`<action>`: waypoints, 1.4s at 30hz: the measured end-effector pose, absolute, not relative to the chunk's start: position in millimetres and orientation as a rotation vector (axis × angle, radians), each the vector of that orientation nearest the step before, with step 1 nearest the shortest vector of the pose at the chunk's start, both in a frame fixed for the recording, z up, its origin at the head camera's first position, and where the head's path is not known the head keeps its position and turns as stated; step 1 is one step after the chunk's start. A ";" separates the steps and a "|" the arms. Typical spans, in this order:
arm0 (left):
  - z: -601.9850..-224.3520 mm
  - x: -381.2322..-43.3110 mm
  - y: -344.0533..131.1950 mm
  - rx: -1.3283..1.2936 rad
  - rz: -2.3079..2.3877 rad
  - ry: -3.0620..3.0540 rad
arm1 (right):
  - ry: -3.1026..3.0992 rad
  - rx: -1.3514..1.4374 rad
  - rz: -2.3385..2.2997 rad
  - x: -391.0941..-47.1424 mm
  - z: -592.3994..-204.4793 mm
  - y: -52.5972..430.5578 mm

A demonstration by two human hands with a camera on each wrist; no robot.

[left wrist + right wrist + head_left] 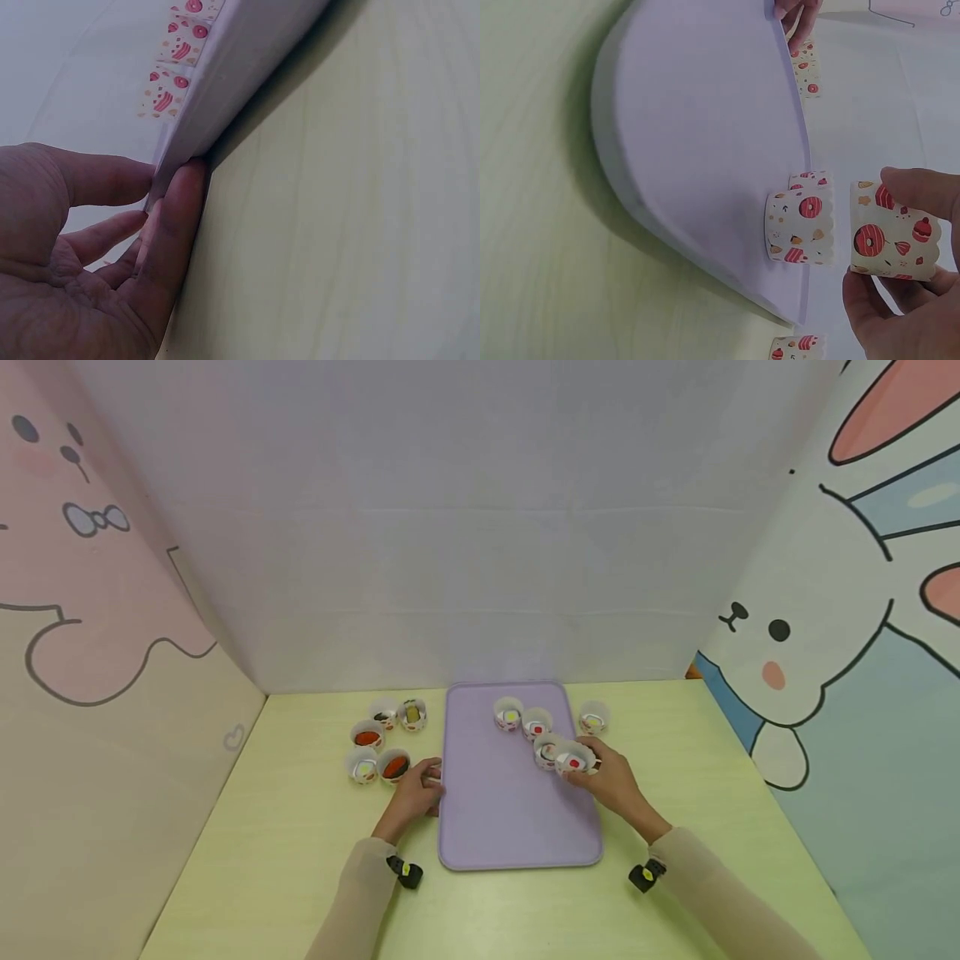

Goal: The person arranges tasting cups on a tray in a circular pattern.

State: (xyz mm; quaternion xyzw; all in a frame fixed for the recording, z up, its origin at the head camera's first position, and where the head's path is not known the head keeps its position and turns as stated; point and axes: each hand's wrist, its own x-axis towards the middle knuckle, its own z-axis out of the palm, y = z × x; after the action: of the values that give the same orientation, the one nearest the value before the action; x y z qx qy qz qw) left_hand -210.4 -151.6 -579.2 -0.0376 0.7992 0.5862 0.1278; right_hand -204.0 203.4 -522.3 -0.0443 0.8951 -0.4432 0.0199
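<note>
Paper cup (573,760) upright, mouth up, held over purple tray's (510,827) right side; right hand (611,777) pinches cup between thumb and fingers. Tray's long axis runs away from person; left hand (414,792) pinches its left edge. Head view shows cup's red-and-white contents; right wrist view shows donut-printed wall, contents hidden.

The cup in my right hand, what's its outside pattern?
The cup has red and orange dessert prints on white, clearest in the right wrist view.
</note>
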 end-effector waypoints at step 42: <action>-586.0 -211.5 -152.1 -0.119 1.701 2.336 | 2.819 -0.177 -1.232 -198.0 -562.1 186.6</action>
State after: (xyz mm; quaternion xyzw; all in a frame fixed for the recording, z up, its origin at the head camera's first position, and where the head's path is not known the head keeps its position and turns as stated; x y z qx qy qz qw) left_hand -211.5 -152.1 -586.0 -0.0407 0.8014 0.5837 0.1242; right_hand -198.0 186.6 -562.1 -0.0574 0.9144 -0.3996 0.0300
